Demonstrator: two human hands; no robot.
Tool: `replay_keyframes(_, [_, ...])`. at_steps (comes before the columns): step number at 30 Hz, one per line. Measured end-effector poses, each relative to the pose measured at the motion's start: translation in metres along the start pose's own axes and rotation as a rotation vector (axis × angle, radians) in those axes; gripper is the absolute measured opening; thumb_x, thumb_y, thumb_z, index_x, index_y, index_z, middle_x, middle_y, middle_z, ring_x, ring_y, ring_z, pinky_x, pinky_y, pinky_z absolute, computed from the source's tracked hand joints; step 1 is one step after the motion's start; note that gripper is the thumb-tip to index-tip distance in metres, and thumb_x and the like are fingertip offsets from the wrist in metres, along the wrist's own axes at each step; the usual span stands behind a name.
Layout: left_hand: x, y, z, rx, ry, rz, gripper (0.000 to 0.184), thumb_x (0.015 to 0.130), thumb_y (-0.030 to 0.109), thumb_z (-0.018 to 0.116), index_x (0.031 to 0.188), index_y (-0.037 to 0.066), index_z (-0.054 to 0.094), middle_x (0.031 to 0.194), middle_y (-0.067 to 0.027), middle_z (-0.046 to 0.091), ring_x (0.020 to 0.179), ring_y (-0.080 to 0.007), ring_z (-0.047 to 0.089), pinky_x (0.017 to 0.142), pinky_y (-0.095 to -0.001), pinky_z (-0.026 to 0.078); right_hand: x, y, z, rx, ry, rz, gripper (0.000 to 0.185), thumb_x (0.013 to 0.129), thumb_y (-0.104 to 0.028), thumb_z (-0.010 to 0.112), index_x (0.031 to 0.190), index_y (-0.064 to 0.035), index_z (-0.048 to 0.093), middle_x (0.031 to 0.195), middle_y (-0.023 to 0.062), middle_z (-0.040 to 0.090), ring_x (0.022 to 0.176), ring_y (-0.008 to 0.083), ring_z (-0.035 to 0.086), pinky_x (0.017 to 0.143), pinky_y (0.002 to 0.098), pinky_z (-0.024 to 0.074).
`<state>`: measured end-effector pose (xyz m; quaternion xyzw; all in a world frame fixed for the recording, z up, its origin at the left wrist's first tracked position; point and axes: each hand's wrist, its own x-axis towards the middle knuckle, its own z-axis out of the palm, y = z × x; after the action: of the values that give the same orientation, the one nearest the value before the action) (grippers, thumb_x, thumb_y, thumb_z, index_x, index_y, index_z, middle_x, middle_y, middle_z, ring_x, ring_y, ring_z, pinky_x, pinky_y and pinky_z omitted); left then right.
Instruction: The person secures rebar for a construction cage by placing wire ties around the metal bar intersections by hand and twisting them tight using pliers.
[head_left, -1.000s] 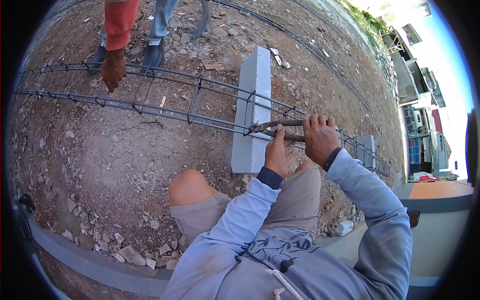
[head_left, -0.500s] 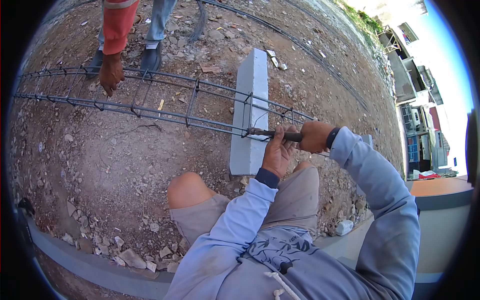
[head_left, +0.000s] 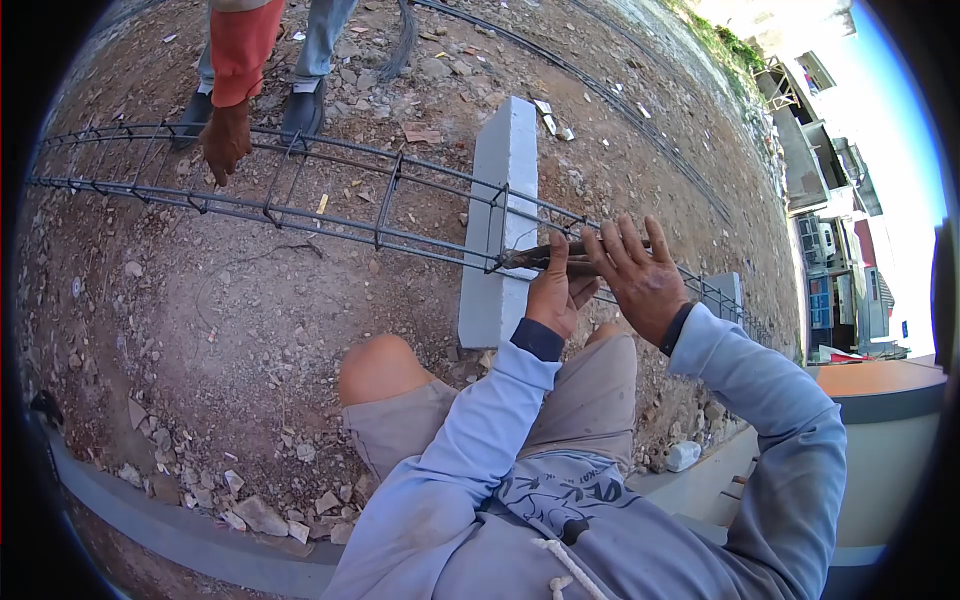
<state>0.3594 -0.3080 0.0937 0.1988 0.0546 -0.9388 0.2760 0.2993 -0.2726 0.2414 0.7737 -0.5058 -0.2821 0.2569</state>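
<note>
A long rebar cage (head_left: 384, 200), steel bars joined by square stirrups, lies across a pale grey block (head_left: 490, 150). At the cage's near lower bar, over the block, are the dark jaws of pincers (head_left: 530, 258); their handles point right and look spread apart. My left hand (head_left: 552, 298) is closed around the pincers near the jaws, thumb up along them. Over the handle ends is my right hand (head_left: 645, 285), its fingers stretched and spread, the palm partly hiding the handles. A thin wire stands up near the jaws.
A co-worker's hand (head_left: 227, 145) in a red sleeve (head_left: 243, 55) hangs over the cage's left part. A second grey block (head_left: 722, 292) supports the right part. Loose rods (head_left: 610, 95) lie behind; broken stones (head_left: 262, 516) line a low wall edge (head_left: 150, 525).
My right hand has opened from its grip on the pincers' handles and spread its fingers. The handles have come apart. My left hand stays on the pincers, and the co-worker's hand has shifted slightly.
</note>
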Motion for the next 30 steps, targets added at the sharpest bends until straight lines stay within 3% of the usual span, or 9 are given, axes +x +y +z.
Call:
replay_keyframes(3, [0.006,-0.002,-0.002,0.035,0.085,-0.051,0.055,0.077,0.062,0.060,0.097,0.011,0.059,0.088,-0.0058,0.065,0.082,-0.0171,0.064,0.076,-0.0316,0.049,0.006,0.006,0.024,-0.066,0.018,0.047,0.051,0.082,-0.017,0.050,0.130,0.0000,0.041,0.113,0.0137,0.052,0.111,0.0287,0.047,0.099,0.0509,0.0305])
replay_keyframes(7, [0.010,-0.002,-0.008,0.081,0.035,0.000,0.050,0.082,0.057,0.057,0.098,0.010,0.058,0.088,-0.0058,0.064,0.084,-0.0183,0.065,0.075,-0.0329,0.049,0.017,0.021,0.059,0.079,-0.272,0.140,0.054,0.081,-0.012,0.050,0.133,-0.0010,0.036,0.118,0.0142,0.049,0.115,0.0279,0.045,0.101,0.0493,0.0324])
replay_keyframes(11, [0.006,-0.002,-0.016,0.194,0.079,0.016,0.044,0.086,0.055,0.054,0.095,0.012,0.058,0.086,-0.0032,0.064,0.081,-0.0140,0.063,0.068,-0.0285,0.044,0.012,0.020,0.070,0.033,-0.118,0.102,0.053,0.083,-0.013,0.049,0.132,0.0008,0.037,0.116,0.0145,0.050,0.114,0.0267,0.046,0.098,0.0526,0.0326])
replay_keyframes(15, [0.003,-0.007,-0.021,0.221,0.085,0.094,0.041,0.086,0.052,0.056,0.097,0.013,0.057,0.087,-0.0013,0.063,0.077,-0.0105,0.060,0.066,-0.0254,0.040,0.010,0.019,0.060,-0.034,-0.039,0.078,0.058,0.083,-0.016,0.051,0.137,-0.0074,0.033,0.123,0.0136,0.046,0.120,0.0267,0.041,0.099,0.0528,0.0309])
replay_keyframes(18, [0.011,-0.009,-0.030,0.165,0.052,0.183,0.031,0.088,0.041,0.058,0.102,0.013,0.056,0.092,-0.0028,0.064,0.081,-0.0123,0.062,0.067,-0.0271,0.045,0.009,0.018,0.060,-0.075,0.015,0.047,0.061,0.082,-0.019,0.053,0.139,-0.0128,0.032,0.128,0.0119,0.044,0.122,0.0265,0.038,0.099,0.0502,0.0300])
replay_keyframes(24, [0.016,-0.004,-0.037,-0.145,-0.171,0.140,0.018,0.093,0.018,0.052,0.110,0.011,0.054,0.100,-0.0060,0.063,0.095,-0.0199,0.063,0.081,-0.0322,0.055,0.012,0.016,0.054,-0.108,0.031,0.066,0.063,0.080,-0.020,0.055,0.139,-0.0158,0.032,0.131,0.0101,0.042,0.124,0.0258,0.035,0.099,0.0448,0.0275])
replay_keyframes(30, [0.024,-0.009,-0.040,-0.174,-0.219,0.170,0.019,0.093,0.019,0.052,0.109,0.009,0.054,0.105,-0.0062,0.062,0.096,-0.0202,0.063,0.081,-0.0317,0.055,0.014,0.015,0.048,-0.064,-0.014,0.138,0.060,0.080,-0.015,0.053,0.136,-0.0120,0.034,0.129,0.0123,0.041,0.124,0.0268,0.035,0.100,0.0467,0.0267])
